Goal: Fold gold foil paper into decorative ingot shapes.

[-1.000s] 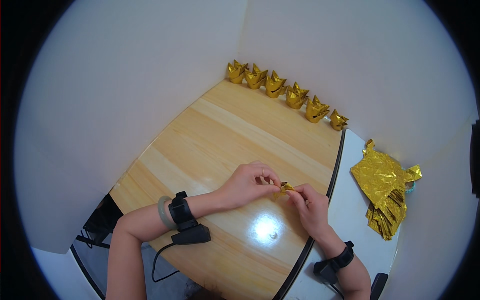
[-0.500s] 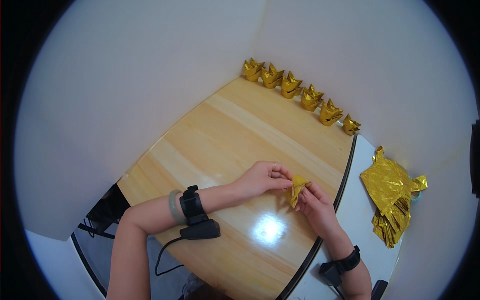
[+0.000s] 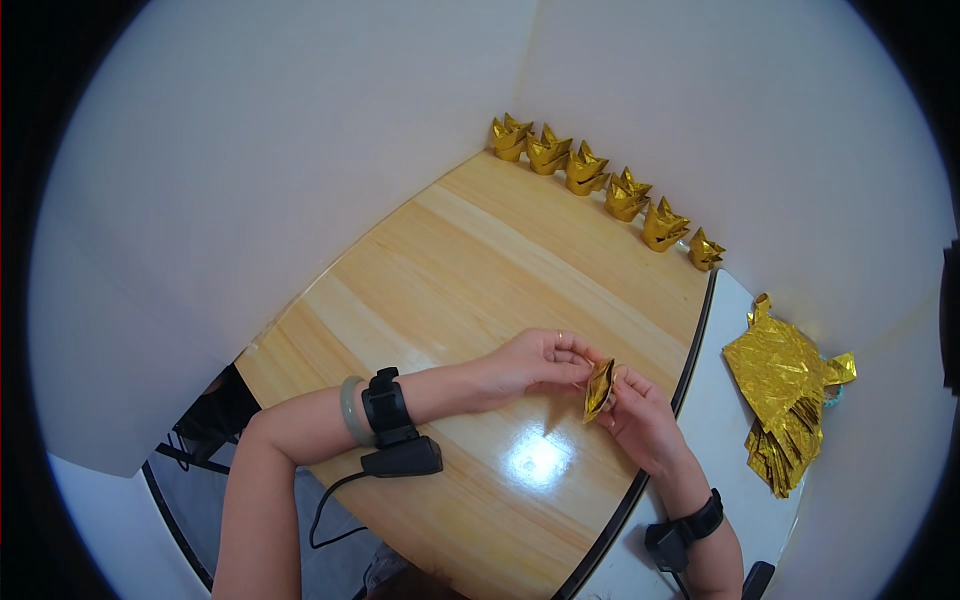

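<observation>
Between my two hands, above the right part of the wooden table (image 3: 400, 300), is a small folded piece of gold foil paper (image 3: 599, 391). Its open, layered side faces up. My left hand (image 3: 540, 366) pinches its left edge between thumb and fingers. From the other side my right hand (image 3: 645, 415) grips it, fingertips curled around the right edge. Along the far right edge of the table stands a row of several folded gold paper shapes (image 3: 626, 196) with pointed tips, upright and close together.
To the right, a white surface (image 3: 725, 305) with a dark edge adjoins the table. On it lies a fanned stack of gold foil sheets (image 3: 775, 370), with a turquoise beaded loop (image 3: 834, 396) partly under it. Pale walls close in behind. Each wrist wears a black strapped device (image 3: 392, 412) with a cable.
The folded gold paper has turned, so its layered opening now shows instead of its smooth rounded side. Both hands have shifted slightly right and down.
</observation>
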`<move>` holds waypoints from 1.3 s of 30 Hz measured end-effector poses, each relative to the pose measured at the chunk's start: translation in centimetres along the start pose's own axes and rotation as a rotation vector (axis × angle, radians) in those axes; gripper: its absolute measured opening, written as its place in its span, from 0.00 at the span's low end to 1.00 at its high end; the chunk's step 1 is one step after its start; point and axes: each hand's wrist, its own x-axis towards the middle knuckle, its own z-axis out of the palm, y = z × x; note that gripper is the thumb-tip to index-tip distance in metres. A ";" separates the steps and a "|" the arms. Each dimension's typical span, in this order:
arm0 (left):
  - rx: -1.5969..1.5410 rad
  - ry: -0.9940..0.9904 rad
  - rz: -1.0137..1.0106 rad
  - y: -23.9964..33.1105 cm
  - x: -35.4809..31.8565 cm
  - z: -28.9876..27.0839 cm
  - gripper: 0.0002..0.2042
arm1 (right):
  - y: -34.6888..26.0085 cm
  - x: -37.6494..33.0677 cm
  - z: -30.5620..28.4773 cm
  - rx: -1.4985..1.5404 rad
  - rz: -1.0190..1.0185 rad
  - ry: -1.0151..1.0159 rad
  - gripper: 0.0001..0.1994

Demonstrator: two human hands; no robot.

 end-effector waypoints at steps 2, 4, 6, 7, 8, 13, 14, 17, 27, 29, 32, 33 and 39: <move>-0.050 0.002 0.003 0.0 0.1 -0.1 0.12 | -0.1 0.0 0.1 0.031 -0.011 0.037 0.07; -0.068 0.044 0.018 0.1 0.1 -0.3 0.14 | -0.2 0.0 0.2 0.064 -0.018 0.068 0.06; -0.089 0.061 0.044 -0.1 -0.1 -0.5 0.14 | -0.2 0.1 0.3 0.088 -0.019 0.113 0.06; -0.111 0.073 0.069 -0.2 -0.1 -0.5 0.14 | -0.2 0.2 0.3 0.089 -0.017 0.110 0.06; -0.112 0.066 0.069 -0.2 0.0 -0.4 0.14 | -0.2 0.0 0.2 0.097 -0.029 0.121 0.06; -0.131 0.067 0.017 0.1 -0.1 0.0 0.14 | -0.4 0.0 0.4 0.101 -0.022 0.134 0.07; -0.130 0.070 0.018 0.1 -0.1 0.1 0.14 | -0.5 0.0 0.6 0.110 0.022 0.103 0.08; 0.045 -0.005 0.016 -0.1 0.0 0.4 0.14 | -0.7 -0.1 1.2 0.105 0.073 0.072 0.10; -0.066 -0.065 -0.192 -0.1 -0.3 0.6 0.11 | -0.3 -0.3 0.8 -0.030 0.152 0.026 0.13; -0.028 -0.091 -0.205 -0.1 -0.4 0.6 0.11 | -0.2 -0.2 0.8 -0.039 0.155 0.028 0.13; -0.014 -0.086 -0.212 -0.4 -0.2 0.6 0.10 | -0.4 -0.3 0.2 0.016 0.170 -0.024 0.14; 0.005 -0.091 -0.191 -0.6 -0.2 0.6 0.10 | -0.6 -0.4 -0.1 0.080 0.183 -0.080 0.13; 0.030 -0.076 -0.140 -1.3 -0.1 0.5 0.10 | -1.4 -0.2 2.4 -0.075 0.200 0.211 0.13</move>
